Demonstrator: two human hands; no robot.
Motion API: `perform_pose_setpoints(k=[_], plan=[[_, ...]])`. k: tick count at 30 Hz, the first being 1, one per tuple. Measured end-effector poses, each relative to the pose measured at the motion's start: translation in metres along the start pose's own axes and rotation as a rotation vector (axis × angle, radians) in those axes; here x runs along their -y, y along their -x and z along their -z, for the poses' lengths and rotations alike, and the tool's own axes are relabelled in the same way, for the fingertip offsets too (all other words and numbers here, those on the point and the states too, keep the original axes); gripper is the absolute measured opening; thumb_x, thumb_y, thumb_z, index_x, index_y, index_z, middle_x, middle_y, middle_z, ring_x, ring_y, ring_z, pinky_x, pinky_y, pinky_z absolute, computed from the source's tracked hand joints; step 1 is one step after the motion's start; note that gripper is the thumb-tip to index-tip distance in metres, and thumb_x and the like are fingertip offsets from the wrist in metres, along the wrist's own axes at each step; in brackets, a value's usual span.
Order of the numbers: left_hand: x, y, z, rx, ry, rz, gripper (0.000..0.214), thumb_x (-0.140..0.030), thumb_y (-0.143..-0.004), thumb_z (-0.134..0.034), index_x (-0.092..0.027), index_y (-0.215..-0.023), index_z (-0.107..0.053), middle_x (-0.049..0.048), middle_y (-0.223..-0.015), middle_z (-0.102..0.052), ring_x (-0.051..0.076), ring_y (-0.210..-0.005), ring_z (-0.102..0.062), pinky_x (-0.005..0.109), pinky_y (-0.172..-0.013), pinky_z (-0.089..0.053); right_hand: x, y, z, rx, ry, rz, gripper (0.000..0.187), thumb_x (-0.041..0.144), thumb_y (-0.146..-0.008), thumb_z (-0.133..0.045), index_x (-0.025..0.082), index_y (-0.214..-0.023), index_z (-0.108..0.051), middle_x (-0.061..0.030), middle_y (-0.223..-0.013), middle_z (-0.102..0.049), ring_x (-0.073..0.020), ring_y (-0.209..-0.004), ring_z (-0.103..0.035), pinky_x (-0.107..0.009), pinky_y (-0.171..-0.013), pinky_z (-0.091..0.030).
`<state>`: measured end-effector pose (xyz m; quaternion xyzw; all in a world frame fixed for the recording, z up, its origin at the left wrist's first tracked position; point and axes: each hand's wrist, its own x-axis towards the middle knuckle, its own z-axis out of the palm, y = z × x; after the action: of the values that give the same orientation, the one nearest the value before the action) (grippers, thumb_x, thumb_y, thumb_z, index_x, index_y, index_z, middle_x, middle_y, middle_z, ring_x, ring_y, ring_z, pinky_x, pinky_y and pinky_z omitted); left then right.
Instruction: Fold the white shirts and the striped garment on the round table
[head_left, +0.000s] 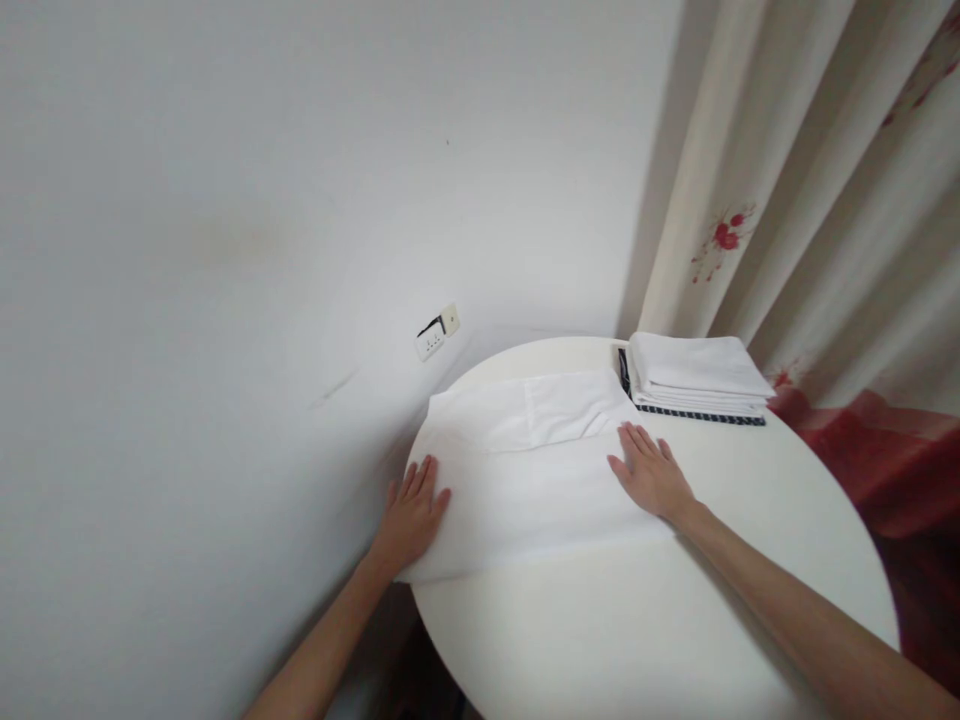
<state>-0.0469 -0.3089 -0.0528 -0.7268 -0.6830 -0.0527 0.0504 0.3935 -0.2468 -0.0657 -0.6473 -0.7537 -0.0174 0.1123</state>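
A white cloth [525, 500] lies partly folded across the round white table, its near layer turned over the far one. My left hand [411, 512] presses flat on the cloth's left end, fingers stretched out. On the right end rests my right hand [651, 470], also flat with fingers spread and the thumb apart. Neither hand grips anything. The cloth's lower left corner hangs a little past the table edge. Beyond my right hand sits a stack of folded white cloths [697, 365], with a dark patterned edge showing underneath.
The round white table [555, 640] stands close against a white wall [262, 200]. A wall socket [430, 341] is just above its left rim. A cream curtain [810, 230] with red patterns hangs at the right, behind the stack.
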Motion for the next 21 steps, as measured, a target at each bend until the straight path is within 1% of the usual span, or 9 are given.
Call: perform_pose_setpoints(k=[2, 4, 5, 7, 9, 13, 16, 19, 21], plan=[[-0.007, 0.004, 0.005, -0.050, -0.026, -0.003, 0.060, -0.041, -0.103, -0.029, -0.011, -0.155, -0.036, 0.0178, -0.161, -0.031, 0.037, -0.150, -0.026, 0.066, -0.117, -0.022, 0.001, 0.001, 0.001, -0.018, 0.007, -0.046, 0.067, 0.048, -0.102, -0.025, 0.009, -0.156, -0.032, -0.0172, -0.163, -0.028, -0.0301, -0.151, -0.024, -0.056, -0.119, -0.021], [-0.018, 0.010, 0.009, -0.099, -0.036, -0.096, 0.058, -0.042, -0.102, -0.033, -0.017, -0.154, -0.040, 0.0146, -0.161, -0.033, 0.036, -0.150, -0.024, 0.065, -0.119, -0.018, 0.003, 0.005, 0.002, -0.027, 0.011, -0.072, 0.067, 0.046, -0.101, -0.025, 0.007, -0.155, -0.033, -0.0184, -0.162, -0.028, -0.0308, -0.150, -0.025, -0.056, -0.118, -0.022], [-0.024, 0.014, 0.011, -0.098, -0.027, -0.167, 0.057, -0.044, -0.102, -0.036, -0.022, -0.154, -0.039, 0.0115, -0.162, -0.032, 0.035, -0.151, -0.024, 0.063, -0.120, -0.019, 0.004, 0.008, 0.003, -0.030, 0.014, -0.076, 0.067, 0.046, -0.101, -0.025, 0.006, -0.154, -0.034, -0.0187, -0.162, -0.028, -0.0310, -0.150, -0.025, -0.056, -0.118, -0.022], [-0.033, 0.024, 0.013, -0.053, 0.005, -0.298, 0.057, -0.048, -0.101, -0.040, -0.030, -0.156, -0.035, 0.0055, -0.164, -0.029, 0.032, -0.151, -0.024, 0.058, -0.120, -0.023, 0.007, 0.018, 0.004, -0.035, 0.019, -0.086, 0.067, 0.045, -0.101, -0.025, 0.005, -0.154, -0.034, -0.0191, -0.162, -0.028, -0.0316, -0.150, -0.024, -0.056, -0.118, -0.022], [-0.036, 0.035, 0.014, -0.002, 0.024, -0.367, 0.058, -0.050, -0.102, -0.040, -0.034, -0.157, -0.030, 0.0029, -0.165, -0.025, 0.031, -0.151, -0.024, 0.056, -0.119, -0.028, 0.011, 0.033, 0.005, -0.044, 0.025, -0.107, 0.068, 0.045, -0.100, -0.025, 0.004, -0.154, -0.034, -0.0198, -0.162, -0.029, -0.0326, -0.150, -0.025, -0.057, -0.118, -0.022], [-0.027, 0.058, 0.020, 0.006, 0.020, -0.431, 0.060, -0.049, -0.103, -0.039, -0.036, -0.159, -0.022, 0.0016, -0.165, -0.022, 0.031, -0.151, -0.024, 0.055, -0.120, -0.027, 0.021, 0.074, 0.005, -0.078, 0.040, -0.149, 0.068, 0.045, -0.099, -0.025, 0.005, -0.153, -0.036, -0.0203, -0.161, -0.030, -0.0341, -0.149, -0.027, -0.057, -0.118, -0.022], [-0.021, 0.075, 0.027, 0.018, 0.006, -0.486, 0.062, -0.049, -0.103, -0.039, -0.036, -0.160, -0.017, 0.0015, -0.166, -0.020, 0.031, -0.151, -0.024, 0.055, -0.120, -0.028, 0.028, 0.110, 0.005, -0.110, 0.036, -0.166, 0.068, 0.045, -0.098, -0.026, 0.007, -0.153, -0.036, -0.0200, -0.161, -0.030, -0.0349, -0.150, -0.024, -0.058, -0.119, -0.019], [-0.024, 0.089, 0.031, 0.017, 0.004, -0.528, 0.064, -0.048, -0.102, -0.042, -0.037, -0.160, -0.017, 0.0017, -0.165, -0.021, 0.032, -0.151, -0.025, 0.056, -0.119, -0.030, 0.030, 0.145, 0.008, -0.145, 0.039, -0.193, 0.068, 0.046, -0.098, -0.026, 0.008, -0.155, -0.033, -0.0201, -0.161, -0.029, -0.0356, -0.151, -0.022, -0.060, -0.119, -0.018], [-0.031, 0.094, 0.032, 0.013, 0.017, -0.552, 0.065, -0.044, -0.101, -0.045, -0.037, -0.160, -0.018, 0.0019, -0.165, -0.022, 0.033, -0.151, -0.025, 0.058, -0.118, -0.029, 0.028, 0.168, 0.012, -0.165, 0.058, -0.223, 0.068, 0.045, -0.099, -0.027, 0.008, -0.156, -0.032, -0.0208, -0.161, -0.030, -0.0358, -0.150, -0.024, -0.061, -0.118, -0.020]])
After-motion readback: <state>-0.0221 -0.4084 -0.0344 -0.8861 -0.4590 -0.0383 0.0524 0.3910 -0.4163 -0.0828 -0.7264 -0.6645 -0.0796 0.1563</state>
